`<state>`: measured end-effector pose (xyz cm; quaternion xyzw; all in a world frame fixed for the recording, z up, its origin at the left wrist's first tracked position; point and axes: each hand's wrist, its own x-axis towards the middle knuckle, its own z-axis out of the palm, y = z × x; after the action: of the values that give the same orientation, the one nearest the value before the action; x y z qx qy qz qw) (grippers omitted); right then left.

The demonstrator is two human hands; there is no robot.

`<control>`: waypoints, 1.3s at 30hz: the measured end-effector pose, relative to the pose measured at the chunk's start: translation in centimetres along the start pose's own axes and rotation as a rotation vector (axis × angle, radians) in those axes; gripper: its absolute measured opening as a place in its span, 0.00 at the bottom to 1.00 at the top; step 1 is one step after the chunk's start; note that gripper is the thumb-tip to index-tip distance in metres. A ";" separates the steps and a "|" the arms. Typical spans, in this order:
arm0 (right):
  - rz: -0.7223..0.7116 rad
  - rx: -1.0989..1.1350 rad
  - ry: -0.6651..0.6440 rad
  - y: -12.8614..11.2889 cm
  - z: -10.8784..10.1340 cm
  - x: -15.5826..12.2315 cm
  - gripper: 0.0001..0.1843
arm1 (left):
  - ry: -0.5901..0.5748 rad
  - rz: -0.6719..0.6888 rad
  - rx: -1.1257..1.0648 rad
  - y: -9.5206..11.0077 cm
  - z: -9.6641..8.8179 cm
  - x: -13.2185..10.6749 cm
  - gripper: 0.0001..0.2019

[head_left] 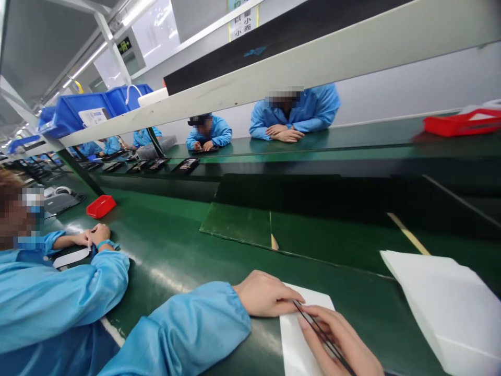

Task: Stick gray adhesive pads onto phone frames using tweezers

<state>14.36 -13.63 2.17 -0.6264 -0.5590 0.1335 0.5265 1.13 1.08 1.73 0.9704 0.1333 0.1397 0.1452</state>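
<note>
My left hand [266, 294] rests on a white sheet of paper [291, 344] lying on a green conveyor belt [176, 235], its fingertips at the upper end of a thin black strip [323, 337]. My right hand [336, 342] lies lower on the sheet, with the strip running through its fingers. The strip's lower end passes out of view. Both my sleeves are light blue. A larger white sheet [442, 308] lies to the right, apart from my hands.
To my left, a co-worker's hands [92, 237] rest near a red tray [100, 206]. Across the belt, several co-workers in blue sit behind dark flat devices [186, 165]. A white overhead rail [250, 89] crosses the view. Blue bins [86, 109] and another red tray [462, 122] stand beyond.
</note>
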 end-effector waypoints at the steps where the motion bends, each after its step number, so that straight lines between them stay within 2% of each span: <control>1: -0.004 0.003 -0.001 -0.1 0.0 0.0 0.12 | 0.008 0.000 -0.009 0.1 -0.1 -0.1 0.13; 7: -0.004 0.036 0.005 -0.8 -0.1 -0.2 0.11 | 0.050 0.016 -0.076 0.4 -0.4 -0.3 0.12; 19: 0.001 0.081 0.004 -1.4 -0.3 -0.2 0.07 | 0.043 -0.013 -0.065 0.8 -0.7 -0.3 0.13; 36: 0.017 0.089 0.035 -1.3 -0.2 -0.2 0.08 | 0.081 0.004 -0.085 0.6 -0.5 -0.4 0.13; 39: 0.019 0.098 0.028 -1.2 -0.1 -0.2 0.07 | 0.137 -0.011 -0.112 0.7 -0.8 -0.4 0.14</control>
<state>13.71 -14.06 3.08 -0.6071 -0.5385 0.1568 0.5629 0.67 0.54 2.58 0.9482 0.1402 0.2121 0.1906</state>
